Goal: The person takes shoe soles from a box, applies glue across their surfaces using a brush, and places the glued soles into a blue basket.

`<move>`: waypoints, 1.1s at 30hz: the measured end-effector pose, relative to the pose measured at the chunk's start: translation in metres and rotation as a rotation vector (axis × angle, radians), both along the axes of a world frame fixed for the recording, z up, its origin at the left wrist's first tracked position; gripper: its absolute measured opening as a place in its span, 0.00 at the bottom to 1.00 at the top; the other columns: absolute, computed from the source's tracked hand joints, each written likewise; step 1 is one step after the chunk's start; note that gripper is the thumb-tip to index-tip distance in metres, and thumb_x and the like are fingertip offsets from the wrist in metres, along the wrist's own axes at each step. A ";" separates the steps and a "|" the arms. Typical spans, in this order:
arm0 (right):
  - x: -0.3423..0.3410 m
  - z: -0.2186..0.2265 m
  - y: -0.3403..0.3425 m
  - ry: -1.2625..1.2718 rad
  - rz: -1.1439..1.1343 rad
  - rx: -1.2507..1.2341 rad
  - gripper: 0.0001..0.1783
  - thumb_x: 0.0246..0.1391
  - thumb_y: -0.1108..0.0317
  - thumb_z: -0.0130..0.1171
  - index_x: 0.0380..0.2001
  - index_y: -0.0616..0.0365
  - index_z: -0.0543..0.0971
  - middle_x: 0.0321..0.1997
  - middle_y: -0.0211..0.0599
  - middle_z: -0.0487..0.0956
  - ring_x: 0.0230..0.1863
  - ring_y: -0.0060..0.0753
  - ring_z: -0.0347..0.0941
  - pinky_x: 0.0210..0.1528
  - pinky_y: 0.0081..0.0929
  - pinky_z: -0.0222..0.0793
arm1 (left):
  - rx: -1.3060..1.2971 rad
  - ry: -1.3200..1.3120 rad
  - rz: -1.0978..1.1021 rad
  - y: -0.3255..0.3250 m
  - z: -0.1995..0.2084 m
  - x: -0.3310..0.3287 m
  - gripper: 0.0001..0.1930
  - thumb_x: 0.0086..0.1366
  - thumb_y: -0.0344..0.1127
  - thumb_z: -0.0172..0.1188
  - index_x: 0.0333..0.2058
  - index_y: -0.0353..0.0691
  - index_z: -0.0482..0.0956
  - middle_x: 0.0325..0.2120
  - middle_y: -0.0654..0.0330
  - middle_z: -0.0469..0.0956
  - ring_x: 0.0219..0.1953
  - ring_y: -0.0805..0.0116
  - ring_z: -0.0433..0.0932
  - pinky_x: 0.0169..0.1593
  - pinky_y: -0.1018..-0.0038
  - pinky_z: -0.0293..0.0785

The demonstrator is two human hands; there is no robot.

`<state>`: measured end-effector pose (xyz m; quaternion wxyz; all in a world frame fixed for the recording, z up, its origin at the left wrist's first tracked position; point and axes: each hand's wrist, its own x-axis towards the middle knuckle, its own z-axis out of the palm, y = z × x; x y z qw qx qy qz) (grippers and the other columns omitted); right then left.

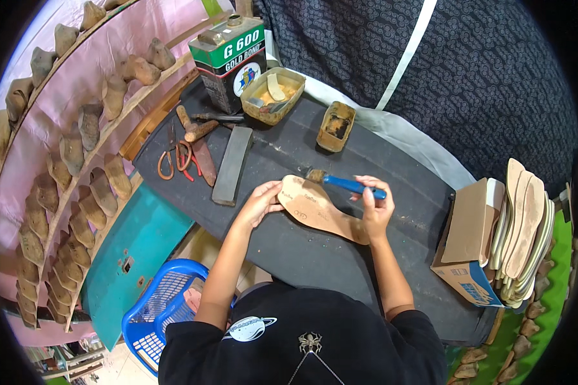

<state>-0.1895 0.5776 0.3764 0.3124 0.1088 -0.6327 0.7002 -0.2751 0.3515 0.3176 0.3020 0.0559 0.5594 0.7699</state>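
A tan shoe insole (320, 209) with handwritten marks lies tilted in front of me, above the dark work table. My left hand (264, 200) grips its wide toe end at the left edge. In my right hand (376, 204) is a brush with a blue handle (348, 184), held between thumb and fingers. The brush's worn, brownish bristle head (315, 175) is at the insole's upper edge; whether it touches the surface I cannot tell. The insole's narrow heel end reaches close to my right hand.
Beyond my hands stand a metal can (228, 64), a tub of yellowish stuff (273, 96) and a small crusted tub (336, 126). Scissors (167, 160), a hammer (196, 126) and a grey block (233, 165) lie left. A cardboard box (467, 234) and stacked insoles (523, 224) stand right.
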 end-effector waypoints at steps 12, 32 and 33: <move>0.023 0.002 -0.032 0.103 0.077 0.474 0.10 0.40 0.79 0.55 0.30 0.64 0.69 0.36 0.47 0.73 0.39 0.38 0.71 0.43 0.28 0.66 | -0.009 -0.001 0.033 0.002 -0.004 0.001 0.16 0.62 0.42 0.42 0.42 0.37 0.67 0.34 0.63 0.73 0.35 0.76 0.72 0.39 0.79 0.69; 0.022 -0.003 -0.035 0.173 0.099 0.564 0.12 0.38 0.79 0.55 0.29 0.62 0.67 0.33 0.45 0.74 0.34 0.38 0.72 0.36 0.29 0.67 | -0.058 0.037 0.034 0.002 -0.008 0.000 0.17 0.62 0.41 0.42 0.44 0.34 0.66 0.35 0.61 0.73 0.36 0.75 0.73 0.39 0.79 0.69; 0.022 -0.003 -0.034 0.172 0.098 0.563 0.12 0.38 0.79 0.55 0.29 0.62 0.67 0.33 0.45 0.74 0.34 0.38 0.72 0.36 0.29 0.67 | -0.068 0.040 0.035 0.002 -0.007 0.000 0.17 0.62 0.41 0.42 0.44 0.34 0.66 0.34 0.61 0.73 0.36 0.75 0.73 0.40 0.80 0.69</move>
